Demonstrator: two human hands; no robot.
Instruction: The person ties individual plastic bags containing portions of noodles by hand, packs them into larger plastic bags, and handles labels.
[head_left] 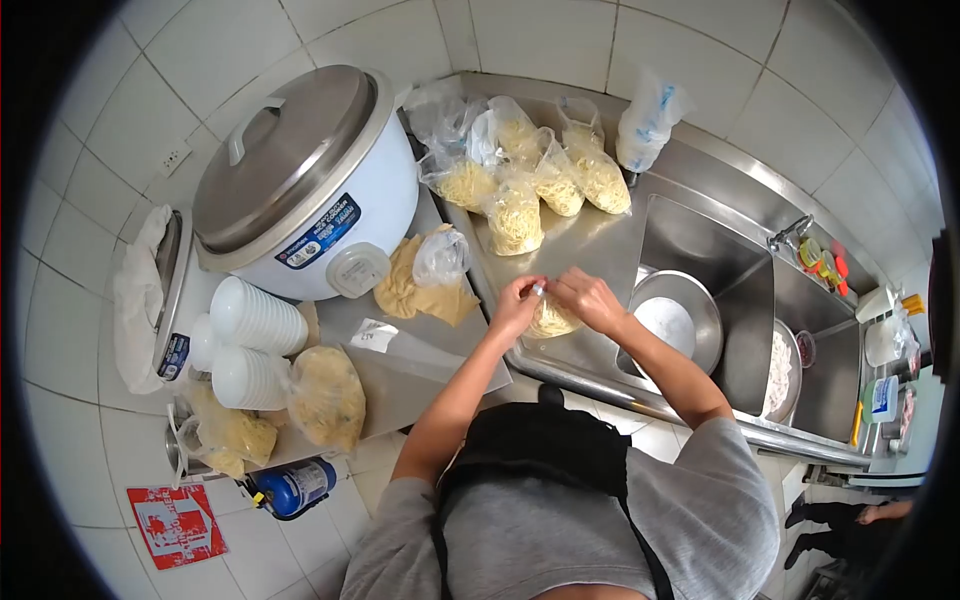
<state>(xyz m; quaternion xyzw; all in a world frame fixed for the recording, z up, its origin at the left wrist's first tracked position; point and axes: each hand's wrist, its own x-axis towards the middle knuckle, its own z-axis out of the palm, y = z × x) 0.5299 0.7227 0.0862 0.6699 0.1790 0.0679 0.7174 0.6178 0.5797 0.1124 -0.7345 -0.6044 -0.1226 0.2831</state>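
Note:
My left hand and my right hand meet at the gathered neck of a clear plastic bag of noodles, near the front edge of the steel counter. The fingers of both hands are pinched on the bag's top, and its filled lower part rests on the metal below them. Beyond my hands stands a filled bag of noodles, with several more filled bags behind and beside it. To the right of my right hand, a steel bowl sits in the sink.
A large rice cooker stands at the left. Stacked white tubs and a big noodle bag are nearer. A roll of plastic bags is at the back. Far right, another person's legs show.

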